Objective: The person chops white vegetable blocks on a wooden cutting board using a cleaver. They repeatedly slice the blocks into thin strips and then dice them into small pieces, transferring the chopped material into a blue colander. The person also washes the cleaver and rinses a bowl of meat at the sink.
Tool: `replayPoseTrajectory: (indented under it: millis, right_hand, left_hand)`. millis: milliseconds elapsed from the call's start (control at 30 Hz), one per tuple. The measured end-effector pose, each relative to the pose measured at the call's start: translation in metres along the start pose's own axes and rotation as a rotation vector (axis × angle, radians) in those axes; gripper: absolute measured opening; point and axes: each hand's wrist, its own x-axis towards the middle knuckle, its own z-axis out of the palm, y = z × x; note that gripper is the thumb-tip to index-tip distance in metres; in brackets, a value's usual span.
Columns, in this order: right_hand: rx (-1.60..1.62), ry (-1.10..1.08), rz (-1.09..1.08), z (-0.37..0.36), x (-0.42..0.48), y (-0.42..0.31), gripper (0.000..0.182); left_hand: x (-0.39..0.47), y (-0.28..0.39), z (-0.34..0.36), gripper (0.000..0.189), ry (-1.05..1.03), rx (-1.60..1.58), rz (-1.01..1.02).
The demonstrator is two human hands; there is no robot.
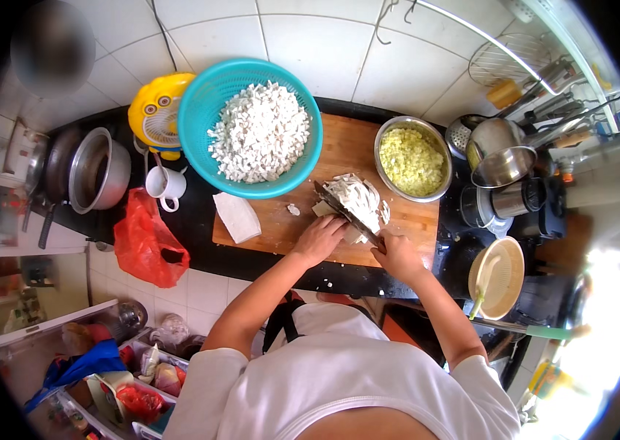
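My right hand (399, 254) is closed around the handle of a broad-bladed kitchen knife (347, 212), whose blade slants across the wooden cutting board (288, 236). Bent fingers of my left hand (321, 239) press on a white food block (352, 235), close against the near side of the blade. On the far side of the knife lies a heap of thin white slices (358, 193) of the same food. A larger white slab (237, 217) rests at the board's left end, and a small white scrap (293, 209) lies between it and the knife.
A turquoise plastic colander (191, 137) of white dice overlaps the board's back left. Chopped pale green vegetable fills a steel bowl (384, 184) at back right. Left are a white mug (165, 184), red plastic bag (150, 242) and metal pot (102, 170); a beige basket (508, 280) stands right.
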Motion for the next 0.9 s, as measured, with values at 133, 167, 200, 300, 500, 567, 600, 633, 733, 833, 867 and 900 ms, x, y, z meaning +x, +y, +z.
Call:
replayPoseTrajectory:
  millis: [133,167,200,300,500,567,600,633,733,833,867,900]
  right_hand:
    - [0.056,0.034,0.013,-0.007,-0.014,-0.006,0.023]
    - [0.014,0.023,0.019,-0.002,-0.013,-0.003,0.023]
    - [-0.025,0.017,0.029,0.007,-0.009,0.002,0.023]
    - [-0.022,0.017,0.046,0.025,-0.001,0.014,0.024]
    - [-0.014,0.026,0.039,0.008,-0.009,-0.002,0.025]
    - [-0.004,0.028,0.045,0.003,-0.017,-0.01,0.025]
    - [-0.008,0.024,0.049,0.001,-0.02,-0.011,0.025]
    - [-0.011,0.02,0.053,0.001,-0.022,-0.011,0.025]
    - [-0.039,0.01,0.06,0.005,-0.022,-0.01,0.024]
    - [-0.003,0.004,0.056,0.0,-0.025,-0.014,0.024]
    - [0.003,0.011,0.052,0.0,-0.026,-0.014,0.024]
    - [0.009,0.021,0.052,-0.001,-0.027,-0.014,0.024]
  left_hand:
    - [-0.006,-0.002,-0.004,0.034,0.027,-0.101,-0.05]
    - [-0.006,-0.002,-0.006,0.034,0.036,-0.113,-0.061]
    - [-0.005,-0.001,-0.009,0.034,0.043,-0.126,-0.064]
    - [-0.005,-0.002,-0.011,0.034,0.02,-0.066,-0.07]
    - [-0.007,-0.002,-0.019,0.032,0.006,-0.045,-0.042]
    - [-0.011,-0.004,-0.02,0.032,0.031,-0.074,-0.046]
    - [-0.011,-0.005,-0.021,0.031,0.043,-0.09,-0.042]
    - [-0.012,-0.005,-0.023,0.031,0.034,-0.093,-0.036]
    - [-0.014,-0.002,-0.024,0.031,0.016,-0.093,-0.015]
    - [-0.016,0.001,-0.014,0.03,-0.003,-0.052,0.006]
    - [-0.017,0.001,-0.011,0.03,-0.01,-0.023,0.008]
    - [-0.016,0.002,-0.009,0.029,-0.017,0.004,0.015]
